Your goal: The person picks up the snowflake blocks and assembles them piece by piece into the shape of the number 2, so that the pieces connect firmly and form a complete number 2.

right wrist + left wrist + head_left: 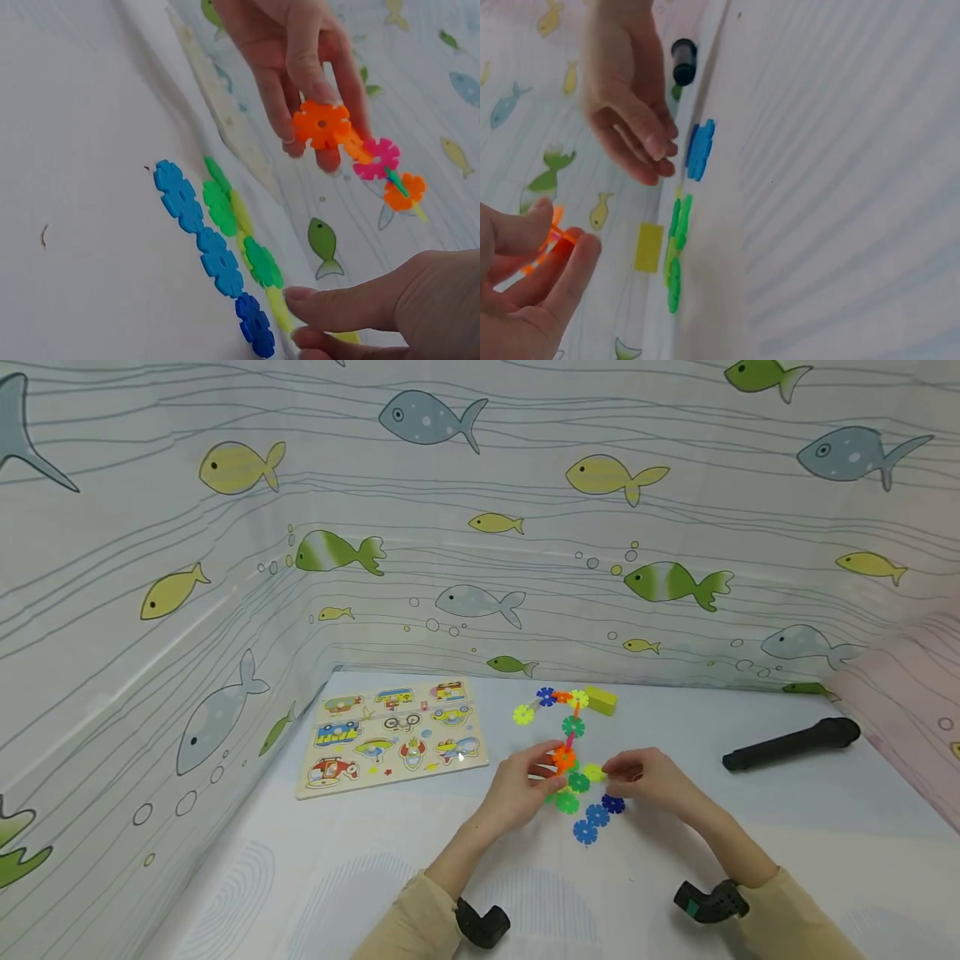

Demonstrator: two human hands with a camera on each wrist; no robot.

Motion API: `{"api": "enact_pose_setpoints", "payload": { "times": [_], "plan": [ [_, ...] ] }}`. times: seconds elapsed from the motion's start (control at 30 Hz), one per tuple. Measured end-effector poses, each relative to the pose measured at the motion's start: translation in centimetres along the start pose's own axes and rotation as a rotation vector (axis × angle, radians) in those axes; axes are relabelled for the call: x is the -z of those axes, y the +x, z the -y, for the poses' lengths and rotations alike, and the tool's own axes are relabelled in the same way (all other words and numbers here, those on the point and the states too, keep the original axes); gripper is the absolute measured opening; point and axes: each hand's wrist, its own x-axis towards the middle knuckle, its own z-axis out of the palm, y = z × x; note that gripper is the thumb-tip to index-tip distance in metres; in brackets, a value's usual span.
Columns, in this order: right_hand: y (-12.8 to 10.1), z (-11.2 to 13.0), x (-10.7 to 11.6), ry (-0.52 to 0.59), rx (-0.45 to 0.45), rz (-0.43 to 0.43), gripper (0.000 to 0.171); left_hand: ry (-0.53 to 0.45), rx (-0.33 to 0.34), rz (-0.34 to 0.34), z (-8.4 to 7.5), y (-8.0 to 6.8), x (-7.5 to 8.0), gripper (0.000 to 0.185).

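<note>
My left hand (517, 785) pinches an orange snowflake-shaped connector piece (321, 124) between thumb and fingers. It ends a raised chain with a pink piece (376, 159) and a second orange piece (405, 192) further along. My right hand (651, 781) is bent loosely, its fingertips right by a yellow-green snowflake piece (593, 772). That piece belongs to a joined row with green pieces (262, 262) lying on the table. Beside this row lies a strip of blue snowflake pieces (220, 262), two lighter and one dark.
A wooden vehicle puzzle board (393, 739) lies to the left. Behind the chain is a yellow block (601, 700), and a black microphone-like object (791, 744) lies at right. Fish-patterned sheets (480, 560) rise along the table's back and sides.
</note>
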Motion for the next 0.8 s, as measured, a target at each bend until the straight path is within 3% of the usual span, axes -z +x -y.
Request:
{"api": "enact_pose_setpoints", "payload": {
  "times": [0.27, 0.5, 0.8],
  "plan": [
    [-0.29, -0.22, 0.02, -0.085, 0.005, 0.075, 0.032, -0.009, 0.012, -0.027, -0.26, -0.07, 0.02, 0.049],
    [-0.23, -0.49, -0.37, -0.111, 0.032, 0.084, 0.021, -0.009, 0.01, -0.03, -0.3, -0.07, -0.01, 0.049],
    [-0.27, -0.4, -0.49, -0.115, 0.026, 0.094, 0.026, -0.023, 0.004, -0.039, -0.3, -0.04, 0.02, 0.048]
  ]
}}
